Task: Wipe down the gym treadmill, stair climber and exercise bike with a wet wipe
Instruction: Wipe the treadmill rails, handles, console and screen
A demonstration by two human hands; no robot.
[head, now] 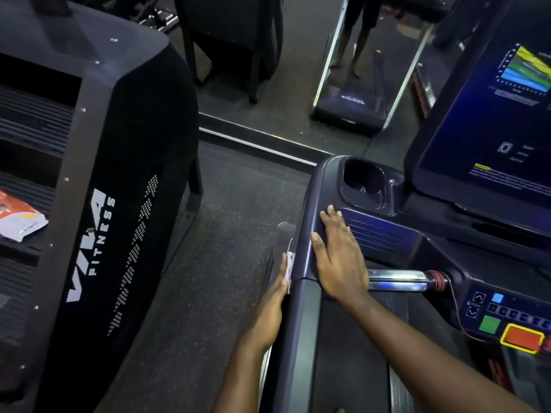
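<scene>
At the treadmill's point(307, 338) left console arm: wiping under way.
The left hand point(278, 289) presses the wet wipe point(288, 263) against the arm's outer side, fingers straight. The right hand point(340, 257) lies spread flat on top. Next, likely, the wipe must slide along the rail under steady pressure. The stair climber point(119, 138) waits alongside.

treadmill console point(310, 204): dark navy. screen point(477, 138): deep blue, with a banded yellow, green and blue graphic. green button point(489, 324); red button point(522, 338), yellow border. stair climber point(134, 144): black, with white lettering and white dot rows. wet wipe point(288, 263): white. packet point(18, 217): red and white. floor point(223, 234): dark grey, finely speckled.
</scene>
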